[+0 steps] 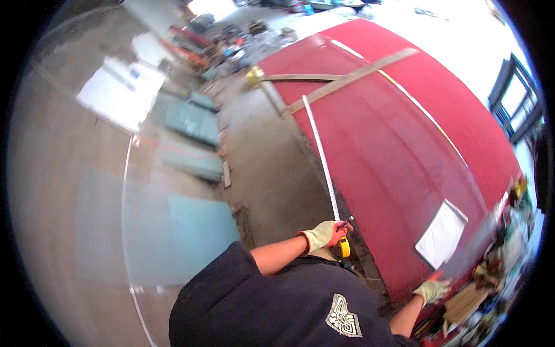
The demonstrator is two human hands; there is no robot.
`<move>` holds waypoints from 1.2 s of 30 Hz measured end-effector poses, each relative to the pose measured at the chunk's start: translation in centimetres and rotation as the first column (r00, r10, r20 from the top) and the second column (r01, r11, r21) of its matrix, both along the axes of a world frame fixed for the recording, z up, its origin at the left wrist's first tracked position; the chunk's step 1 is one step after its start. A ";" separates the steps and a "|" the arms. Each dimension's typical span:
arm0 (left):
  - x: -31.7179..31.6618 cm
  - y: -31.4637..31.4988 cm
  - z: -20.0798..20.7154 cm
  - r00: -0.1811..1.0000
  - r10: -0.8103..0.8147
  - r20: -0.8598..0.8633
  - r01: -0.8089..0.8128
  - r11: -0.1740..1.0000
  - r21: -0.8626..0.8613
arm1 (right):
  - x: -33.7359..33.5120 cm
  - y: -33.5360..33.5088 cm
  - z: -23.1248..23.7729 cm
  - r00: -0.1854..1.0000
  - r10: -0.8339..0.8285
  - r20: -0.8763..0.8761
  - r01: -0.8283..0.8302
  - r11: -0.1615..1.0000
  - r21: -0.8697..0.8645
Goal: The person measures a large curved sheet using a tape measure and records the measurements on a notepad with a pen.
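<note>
Clamps one slim dark pen-shaped tool (pixel 344 224) in the gloved left hand (pixel 325 236), at the left edge of one red table (pixel 457 110) — with one yellow tape measure (pixel 345 247) just below. Spreads the gloved right hand (pixel 431 290) near one white paper sheet (pixel 442 234) — cannot tell whether touching. Has farther out one white graduated strip (pixel 321 156), two brown wooden bars (pixel 358 77).

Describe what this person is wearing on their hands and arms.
The left hand and right hand each wear a pale cream-yellow work glove with red-orange on the fingers. The forearms are bare beyond the gloves. The left sleeve is black and loose, and the black top carries a pale, patterned emblem.
</note>
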State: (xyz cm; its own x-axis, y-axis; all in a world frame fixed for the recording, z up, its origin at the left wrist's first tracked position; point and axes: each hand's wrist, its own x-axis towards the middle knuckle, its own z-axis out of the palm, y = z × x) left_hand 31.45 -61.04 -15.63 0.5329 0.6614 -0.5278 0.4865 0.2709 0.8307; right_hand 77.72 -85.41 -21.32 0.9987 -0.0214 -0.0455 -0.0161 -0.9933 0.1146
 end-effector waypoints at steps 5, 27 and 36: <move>-1.1 0.0 -2.2 0.994 0.103 -0.024 -0.103 0.995 0.000 | 1.1 2.3 -1.1 1.000 0.014 0.004 -0.013 0.995 -0.098; -7.6 6.2 4.2 0.997 -0.028 -0.078 0.031 0.999 0.030 | -5.8 1.9 7.8 0.999 0.001 0.044 -0.013 0.961 0.277; 4.5 5.1 7.3 0.966 -0.254 -0.045 0.256 0.965 0.047 | -4.3 -1.0 7.1 0.990 0.071 0.119 -0.114 0.910 0.398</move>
State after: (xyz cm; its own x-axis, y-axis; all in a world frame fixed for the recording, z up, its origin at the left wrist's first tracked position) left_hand 35.92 -55.90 -8.31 0.6680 0.5328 -0.5195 0.5654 0.0906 0.8198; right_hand 73.42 -86.38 -14.19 0.9951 0.0704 0.0691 0.0877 -0.9520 -0.2934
